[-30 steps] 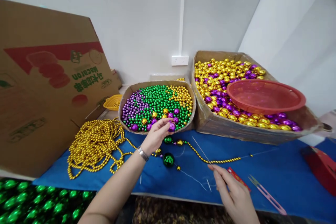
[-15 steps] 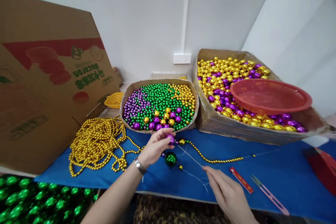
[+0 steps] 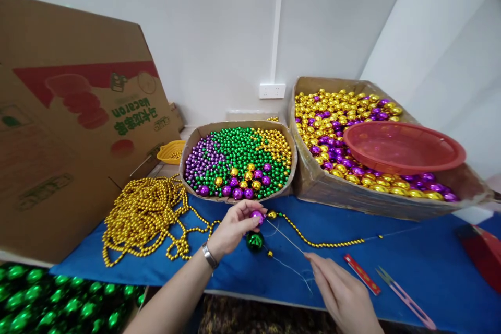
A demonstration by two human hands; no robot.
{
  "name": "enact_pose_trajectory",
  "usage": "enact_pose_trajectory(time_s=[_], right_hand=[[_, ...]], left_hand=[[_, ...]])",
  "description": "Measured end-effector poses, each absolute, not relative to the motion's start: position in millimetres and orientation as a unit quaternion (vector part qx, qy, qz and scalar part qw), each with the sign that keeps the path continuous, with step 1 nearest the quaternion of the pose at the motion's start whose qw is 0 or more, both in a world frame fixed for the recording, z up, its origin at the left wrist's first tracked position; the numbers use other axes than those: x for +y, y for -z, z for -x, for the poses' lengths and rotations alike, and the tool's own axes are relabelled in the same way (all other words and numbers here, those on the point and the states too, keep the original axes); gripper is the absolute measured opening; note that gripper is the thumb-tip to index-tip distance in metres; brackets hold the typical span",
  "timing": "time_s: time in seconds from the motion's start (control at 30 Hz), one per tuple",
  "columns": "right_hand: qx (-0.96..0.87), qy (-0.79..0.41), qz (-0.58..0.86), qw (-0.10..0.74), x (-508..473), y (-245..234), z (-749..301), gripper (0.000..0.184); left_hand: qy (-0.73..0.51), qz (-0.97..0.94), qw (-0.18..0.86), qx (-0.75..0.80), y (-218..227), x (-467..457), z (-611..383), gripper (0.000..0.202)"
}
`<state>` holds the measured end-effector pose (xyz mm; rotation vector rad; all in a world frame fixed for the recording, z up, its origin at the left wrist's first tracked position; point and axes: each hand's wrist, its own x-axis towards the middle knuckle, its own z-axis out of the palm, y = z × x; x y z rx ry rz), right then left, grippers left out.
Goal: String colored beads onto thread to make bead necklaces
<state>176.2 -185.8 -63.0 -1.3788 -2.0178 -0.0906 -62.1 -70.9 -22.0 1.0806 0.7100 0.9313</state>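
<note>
A shiny purple bead point(image 3: 257, 217) is pinched between the thumb and fingers of my left hand point(image 3: 237, 225). My right hand point(image 3: 340, 284) is closed on the near end of a long thin needle point(image 3: 287, 239), whose far end reaches the purple bead. Just below my left fingers lies a large green bead point(image 3: 254, 241). A small gold bead point(image 3: 270, 254) and loose thread point(image 3: 291, 269) trail from it. Beyond the purple bead, a gold bead point(image 3: 271, 214) joins a string of small gold beads point(image 3: 313, 241) curving right across the blue cloth point(image 3: 274, 289).
A bin of small beads point(image 3: 239, 163) and a larger box of beads point(image 3: 344, 193) stand behind, a red tray point(image 3: 405, 147) on the latter. Gold bead strands point(image 3: 144, 214) lie left by a carton point(image 3: 78, 130). Thread snips point(image 3: 407, 297) and a red packet point(image 3: 362, 274) lie right.
My view has tilted slightly, so everything sits a little lower. The left fingers have shifted on the purple bead, leaving more of it showing. The right hand keeps its hold on the needle.
</note>
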Motion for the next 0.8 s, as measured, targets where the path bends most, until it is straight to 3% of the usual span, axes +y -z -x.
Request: enact_pose_trajectory(time_s=[0.8], right_hand=[[-0.785, 0.116, 0.528, 0.303, -179, 56, -168, 0.034]], left_hand=[[-0.381, -0.598, 0.628, 0.321, 3, -65, 71, 0.035]])
